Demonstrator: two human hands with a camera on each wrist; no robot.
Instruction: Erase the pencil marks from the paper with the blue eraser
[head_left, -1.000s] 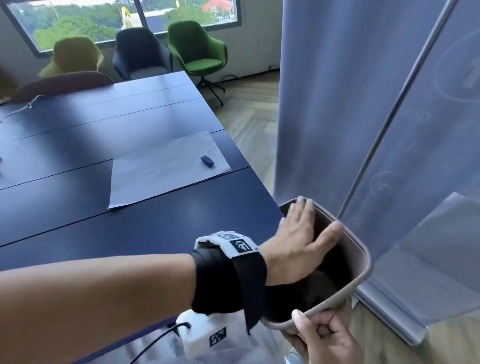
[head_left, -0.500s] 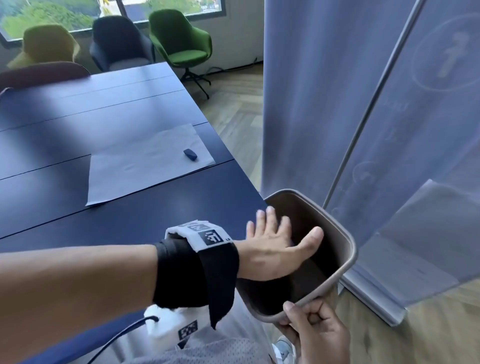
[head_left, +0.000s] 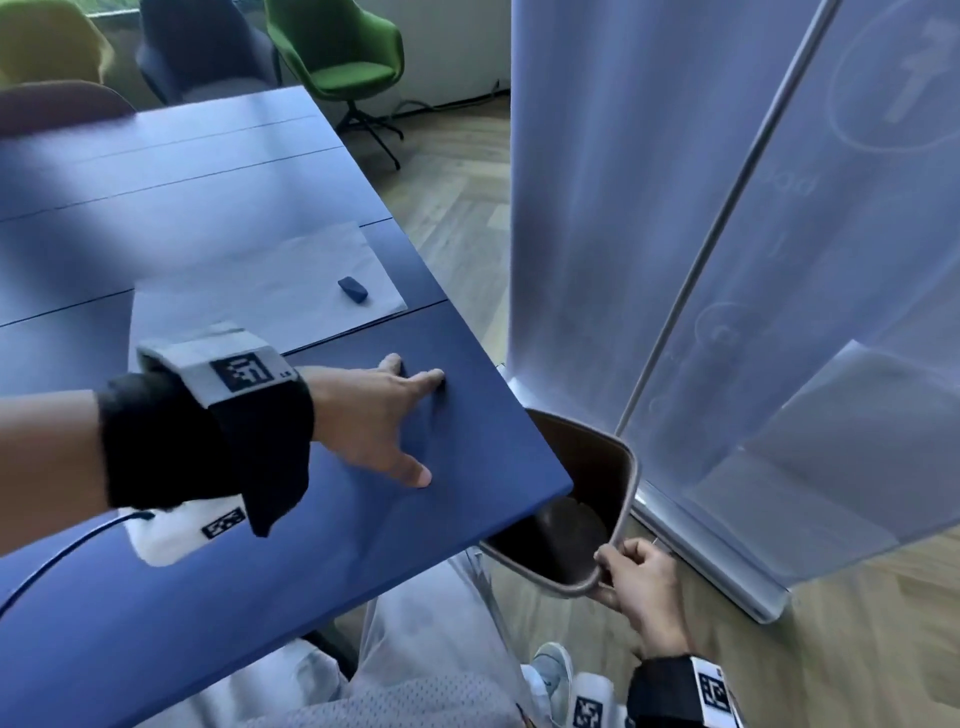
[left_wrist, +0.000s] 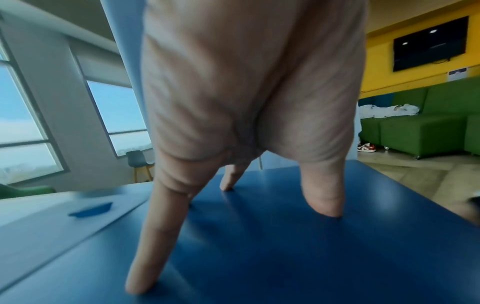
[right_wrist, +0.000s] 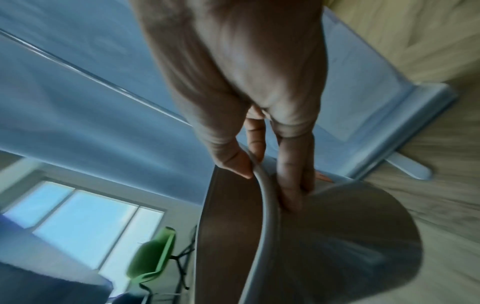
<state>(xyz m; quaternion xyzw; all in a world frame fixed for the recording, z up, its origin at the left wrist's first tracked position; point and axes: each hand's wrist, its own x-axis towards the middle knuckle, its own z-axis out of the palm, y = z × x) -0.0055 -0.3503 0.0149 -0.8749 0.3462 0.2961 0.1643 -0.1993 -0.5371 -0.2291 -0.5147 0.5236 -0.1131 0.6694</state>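
A small blue eraser (head_left: 353, 289) lies on a white sheet of paper (head_left: 249, 291) near the right edge of the dark blue table (head_left: 218, 571). In the left wrist view the eraser (left_wrist: 91, 209) sits to the left of my fingers. My left hand (head_left: 395, 415) is spread on the bare tabletop short of the paper, with its fingertips (left_wrist: 141, 288) touching the surface. My right hand (head_left: 631, 569) grips the rim of a brown bin (head_left: 597, 467) held below the table's corner, thumb inside the rim (right_wrist: 265, 191).
Two tall grey roll-up banners (head_left: 727, 208) stand close on the right, their base bar on the wooden floor (head_left: 467, 182). Green (head_left: 337, 52), dark and yellow chairs stand beyond the table's far end. A cable (head_left: 52, 561) runs from my left wrist.
My left hand has left the bin and come down onto the tabletop near the corner. The bin has dropped below the table edge, still held by my right hand.
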